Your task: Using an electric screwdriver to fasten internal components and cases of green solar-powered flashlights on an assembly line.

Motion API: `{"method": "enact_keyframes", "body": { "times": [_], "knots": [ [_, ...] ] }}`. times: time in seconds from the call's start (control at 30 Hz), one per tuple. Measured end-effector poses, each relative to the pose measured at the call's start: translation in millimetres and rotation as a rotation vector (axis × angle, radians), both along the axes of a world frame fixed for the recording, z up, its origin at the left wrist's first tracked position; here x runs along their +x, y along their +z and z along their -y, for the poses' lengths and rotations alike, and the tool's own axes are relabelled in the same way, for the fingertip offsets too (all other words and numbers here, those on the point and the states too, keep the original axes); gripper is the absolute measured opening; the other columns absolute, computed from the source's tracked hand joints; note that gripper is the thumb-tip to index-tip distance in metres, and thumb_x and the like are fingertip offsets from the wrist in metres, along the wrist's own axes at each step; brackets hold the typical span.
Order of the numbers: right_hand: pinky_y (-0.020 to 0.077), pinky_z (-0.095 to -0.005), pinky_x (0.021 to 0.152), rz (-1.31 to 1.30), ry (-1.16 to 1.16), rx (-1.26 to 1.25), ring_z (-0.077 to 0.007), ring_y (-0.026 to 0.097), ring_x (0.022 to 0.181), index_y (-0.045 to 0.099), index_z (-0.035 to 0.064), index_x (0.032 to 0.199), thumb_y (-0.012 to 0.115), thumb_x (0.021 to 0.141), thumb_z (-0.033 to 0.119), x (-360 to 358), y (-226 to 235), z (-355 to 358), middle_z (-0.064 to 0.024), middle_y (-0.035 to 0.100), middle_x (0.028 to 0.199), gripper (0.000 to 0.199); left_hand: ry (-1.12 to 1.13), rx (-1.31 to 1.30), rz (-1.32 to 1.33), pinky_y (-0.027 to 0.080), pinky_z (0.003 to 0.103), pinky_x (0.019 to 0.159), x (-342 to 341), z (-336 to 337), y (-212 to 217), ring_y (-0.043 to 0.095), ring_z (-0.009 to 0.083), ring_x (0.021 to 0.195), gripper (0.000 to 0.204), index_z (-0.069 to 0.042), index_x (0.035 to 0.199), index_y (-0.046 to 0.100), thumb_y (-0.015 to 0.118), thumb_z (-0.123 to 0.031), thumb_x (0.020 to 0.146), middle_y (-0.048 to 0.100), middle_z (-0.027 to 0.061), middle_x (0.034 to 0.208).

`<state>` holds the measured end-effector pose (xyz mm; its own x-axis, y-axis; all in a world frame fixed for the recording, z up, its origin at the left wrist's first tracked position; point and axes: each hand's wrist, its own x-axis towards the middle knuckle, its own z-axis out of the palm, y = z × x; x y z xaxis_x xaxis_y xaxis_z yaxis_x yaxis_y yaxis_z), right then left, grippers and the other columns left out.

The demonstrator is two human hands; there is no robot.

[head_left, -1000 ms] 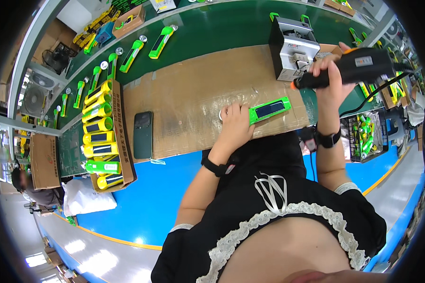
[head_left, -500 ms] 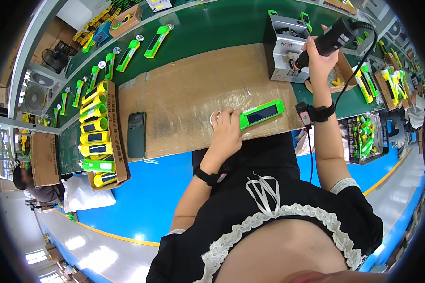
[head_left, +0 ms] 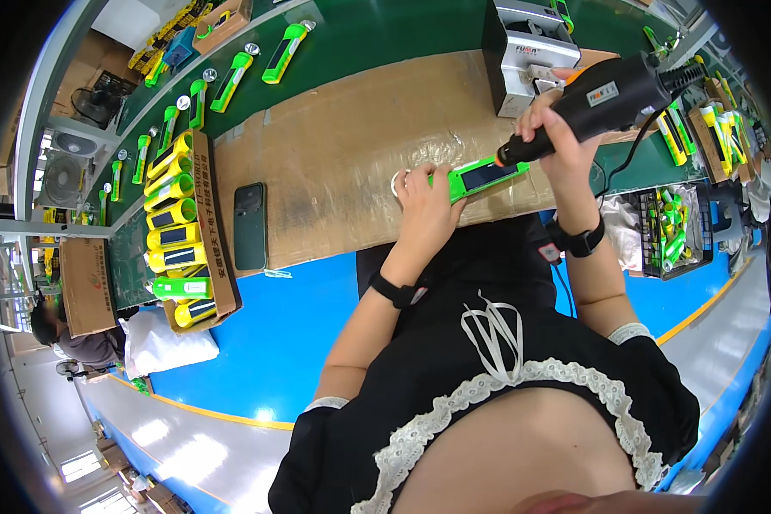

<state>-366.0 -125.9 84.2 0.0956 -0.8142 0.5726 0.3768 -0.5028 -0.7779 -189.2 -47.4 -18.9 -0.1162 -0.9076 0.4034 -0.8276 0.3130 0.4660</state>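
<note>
A green flashlight (head_left: 488, 176) with a dark solar panel lies on the brown cardboard sheet (head_left: 343, 146). The fingers of my left hand (head_left: 430, 201) are closed round its head end. In my right hand (head_left: 564, 147) is a black electric screwdriver (head_left: 604, 101), held slanting with its cable trailing off to the right. The nose of the screwdriver is over the flashlight's right end; whether the bit touches it, I cannot tell. Just beyond the screwdriver stands a grey metal box, a screw feeder by its look (head_left: 514, 77).
Left of the sheet are a dark phone (head_left: 250, 227) and a carton (head_left: 221, 274) of yellow and green flashlights. Several more flashlights (head_left: 234, 81) lie along the green bench (head_left: 368, 38). A black crate (head_left: 702, 248) of parts stands at right. A person (head_left: 81, 347) is at far left.
My right hand has brought the screwdriver from the grey box down and nearer, to the flashlight's right end. My left hand stays on the flashlight. The whole view has shifted slightly.
</note>
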Motion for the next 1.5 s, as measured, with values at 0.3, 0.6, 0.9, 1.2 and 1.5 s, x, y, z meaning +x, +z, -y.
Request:
{"method": "enact_keyframes", "body": {
  "times": [0.3,0.6,0.9,1.2,1.5],
  "knots": [
    [0.0481,-0.0349,0.063,0.0,0.059,-0.031,-0.0174,0.053,0.06,0.034,0.002,0.126,0.056,0.085,0.001,37.1,-3.8,-19.4,-0.0083,0.051,0.073,0.046,0.034,-0.077,-0.032,0.026,0.054,0.099,-7.8,5.3,-6.9,0.043,0.035,0.106,0.052,-0.002,0.113,0.051,0.074,-0.018,0.069,0.046,0.0178,0.108],
    [0.0486,-0.0353,0.064,0.008,0.021,-0.031,-0.0179,0.054,0.061,0.033,0.0005,0.126,0.054,0.084,-0.001,41.1,-10.1,-20.6,-0.0095,0.052,0.074,0.046,0.039,-0.114,-0.034,0.026,0.053,0.099,-7.3,4.4,-9.9,0.046,0.0347,0.102,0.049,-0.002,0.112,0.051,0.072,-0.018,0.071,0.047,0.0166,0.107],
    [0.0489,-0.0314,0.06,-0.076,-0.042,0.032,-0.0164,0.055,0.06,0.037,-0.0009,0.118,0.052,0.08,-0.006,55.5,-12.4,-14.8,-0.0088,0.053,0.071,0.041,0.029,-0.118,-0.034,0.027,0.054,0.098,-7.3,10.2,-9.5,0.046,0.0345,0.104,0.05,-0.001,0.112,0.051,0.073,-0.017,0.069,0.048,0.0168,0.107],
    [0.0438,-0.0213,0.056,-0.161,0.058,0.148,-0.0044,0.054,0.062,0.051,0.0006,0.107,0.061,0.074,-0.008,69.4,-5.9,-9.0,-0.0001,0.058,0.071,0.035,0.002,-0.032,-0.057,0.028,0.053,0.096,-3.6,11.7,-1.9,0.043,0.0404,0.106,0.052,0.004,0.112,0.047,0.071,-0.011,0.068,0.046,0.0222,0.111],
    [0.0445,-0.0226,0.059,-0.196,0.07,0.096,-0.0067,0.054,0.065,0.047,0.0026,0.106,0.062,0.073,-0.004,61.5,-25.9,-1.4,-0.001,0.056,0.073,0.036,-0.055,-0.019,-0.04,0.028,0.051,0.094,-2.0,15.9,0.2,0.043,0.0395,0.107,0.058,0.006,0.112,0.043,0.071,-0.008,0.064,0.045,0.0229,0.111]
  ]
}}
